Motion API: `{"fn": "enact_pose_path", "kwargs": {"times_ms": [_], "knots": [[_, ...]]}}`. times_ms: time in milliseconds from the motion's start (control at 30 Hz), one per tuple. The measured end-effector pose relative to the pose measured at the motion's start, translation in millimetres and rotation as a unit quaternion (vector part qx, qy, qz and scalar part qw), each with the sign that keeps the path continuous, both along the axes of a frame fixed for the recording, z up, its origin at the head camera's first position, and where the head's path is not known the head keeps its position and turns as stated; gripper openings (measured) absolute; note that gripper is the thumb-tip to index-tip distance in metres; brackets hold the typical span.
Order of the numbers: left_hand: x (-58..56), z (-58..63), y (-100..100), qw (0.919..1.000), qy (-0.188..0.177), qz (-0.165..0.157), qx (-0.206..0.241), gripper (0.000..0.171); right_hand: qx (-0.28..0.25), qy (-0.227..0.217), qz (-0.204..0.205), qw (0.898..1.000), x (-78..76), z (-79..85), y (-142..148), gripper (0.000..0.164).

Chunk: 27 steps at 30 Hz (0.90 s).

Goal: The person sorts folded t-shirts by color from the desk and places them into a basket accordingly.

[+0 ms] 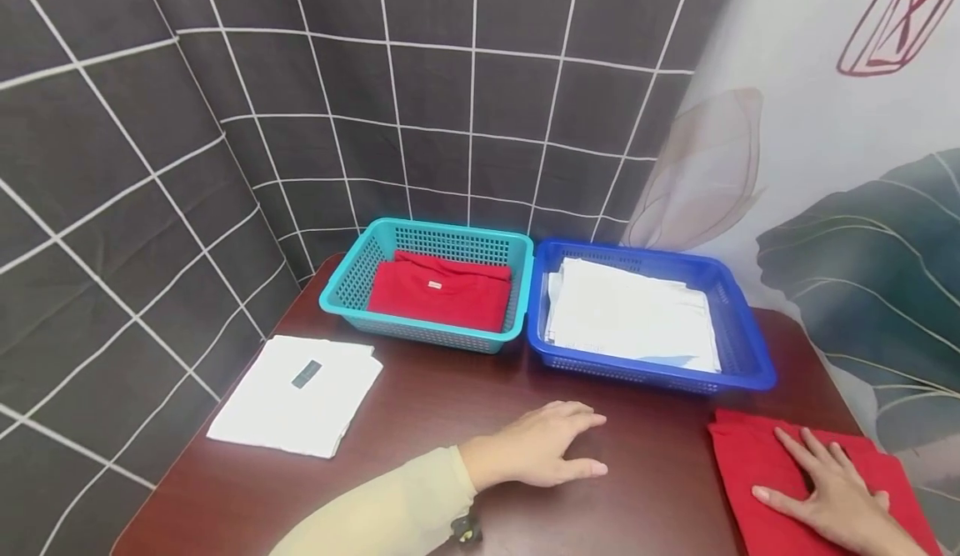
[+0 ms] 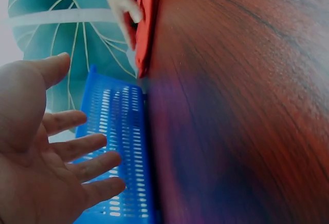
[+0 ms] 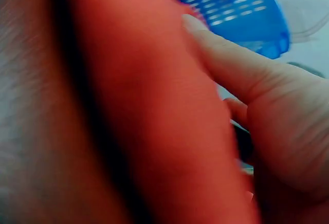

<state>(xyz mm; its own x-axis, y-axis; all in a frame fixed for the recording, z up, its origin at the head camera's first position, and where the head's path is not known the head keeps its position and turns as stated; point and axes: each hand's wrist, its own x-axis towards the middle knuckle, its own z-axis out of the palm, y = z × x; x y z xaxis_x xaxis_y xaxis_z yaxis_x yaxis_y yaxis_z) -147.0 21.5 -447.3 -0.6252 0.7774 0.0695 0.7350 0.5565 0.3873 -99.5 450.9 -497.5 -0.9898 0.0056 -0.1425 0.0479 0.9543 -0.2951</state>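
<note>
At the table's right edge my right hand (image 1: 836, 489) rests spread on a folded red garment (image 1: 738, 473), fingers straight across its top. A small dark patch on the cloth shows between the fingers. In the right wrist view the thumb (image 3: 231, 62) lies along the garment's blurred red edge (image 3: 159, 100). My left hand (image 1: 536, 448) reaches over the middle of the table, holding nothing, with fingers extended and thumb apart. The left wrist view shows that palm (image 2: 46, 178) facing the camera, with the blue basket (image 2: 128, 147) beyond its fingers.
A teal basket (image 1: 339, 302) at the back holds a folded red shirt (image 1: 450, 298) with a neck label. Beside it a blue basket (image 1: 746, 356) contains folded white garments (image 1: 630, 310). A folded white garment (image 1: 285, 410) with a dark rectangle lies at left. Gridded dark curtain (image 1: 427, 89) hangs behind.
</note>
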Motion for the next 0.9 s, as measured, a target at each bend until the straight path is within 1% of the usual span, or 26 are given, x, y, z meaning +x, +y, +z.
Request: {"fn": "enact_pose_path", "kwargs": {"times_ms": [67, 100, 167, 267, 467, 567, 667, 733, 900], "knots": [[0.2, -2.3, 4.4, 0.9999, 0.004, -0.006, -0.008, 0.065, -0.001, -0.021, -0.002, 1.0, 1.3, -4.2, 2.4, 0.111], [0.1, -3.0, 6.0, 0.9999, 0.005, -0.008, -0.009, 0.065, -0.003, -0.022, -0.002, 1.0, 1.7, -4.8, 2.7, 0.112], [-0.7, -5.4, 8.2, 0.9999, 0.006, -0.01, -0.013, 0.065, -0.004, -0.012, -0.001, 1.0, 1.9, -3.9, -0.3, 0.11], [-1.6, -8.6, 10.6, 0.9998, 0.004, -0.009, -0.018, 0.065, -0.004, 0.001, 0.004, 1.0, 2.0, -0.6, -13.4, 0.108], [-2.2, -15.1, 18.5, 0.9993, 0.018, -0.005, -0.032, 0.069, 0.008, 0.011, 0.016, 1.0, 2.4, -1.6, -55.9, 0.106], [-1.3, -16.2, 24.6, 0.9987, 0.018, 0.007, -0.048, 0.074, 0.013, 0.016, 0.021, 1.0, 1.3, -1.8, -80.4, 0.106], [-0.4, -16.7, 31.2, 0.9974, 0.014, 0.022, -0.068, 0.083, 0.022, 0.014, 0.022, 0.999, -0.3, -1.9, -105.7, 0.106], [0.2, -17.2, 36.2, 0.9958, 0.021, 0.027, -0.085, 0.09, 0.029, 0.013, 0.024, 0.999, -1.0, -2.5, -122.1, 0.107], [1.7, -19.1, 49.7, 0.99, 0.037, 0.024, -0.134, 0.108, 0.041, 0.024, 0.035, 0.998, -2.4, -2.4, -159.4, 0.109]]}}
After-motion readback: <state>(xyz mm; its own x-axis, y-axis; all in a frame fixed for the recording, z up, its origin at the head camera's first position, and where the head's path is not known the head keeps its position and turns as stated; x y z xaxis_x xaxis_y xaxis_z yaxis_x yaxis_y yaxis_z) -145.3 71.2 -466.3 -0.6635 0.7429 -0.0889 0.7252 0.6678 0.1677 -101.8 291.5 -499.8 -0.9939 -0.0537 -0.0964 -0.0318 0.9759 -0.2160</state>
